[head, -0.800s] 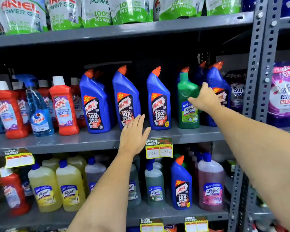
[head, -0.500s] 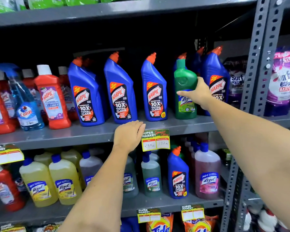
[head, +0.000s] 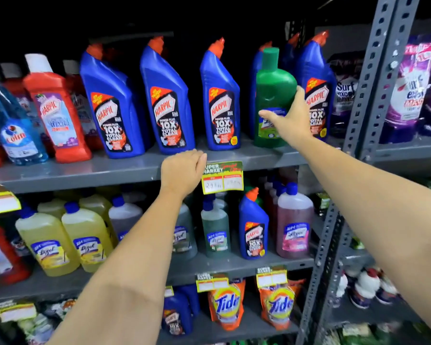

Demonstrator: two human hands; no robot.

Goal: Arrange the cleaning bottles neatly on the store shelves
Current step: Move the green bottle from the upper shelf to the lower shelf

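**Ana:** Green bottle (head: 274, 95), where is it standing now?

**Ben:** It stands upright on the middle shelf (head: 72, 171), near the right end of it, close to the front edge. Blue bottles are around it: one (head: 220, 100) to its left, one (head: 317, 95) just beside it on the right, and more behind.

**Ana:** And the hands?

**Ben:** The right hand (head: 288, 123) is wrapped around the lower half of the green bottle. The thumb lies across the label and the other fingers go behind, so they are closed on it. The left hand (head: 182, 171) rests on the front edge of the same shelf, just beside the yellow price tag (head: 222, 178). Its fingers are curled over the edge and hold nothing.

**Ana:** Is the bottle lifted?

**Ben:** I cannot tell. Its base seems to touch the shelf.

**Ana:** How to do this step well?

**Ben:** I think the green bottle does not belong among the blue ones. Lift it straight up first, then draw it out, so the tall orange caps next to it are not knocked. Keep the grip low and firm, because smooth plastic may slip. The left hand can steady the nearest blue bottle if it starts to lean.
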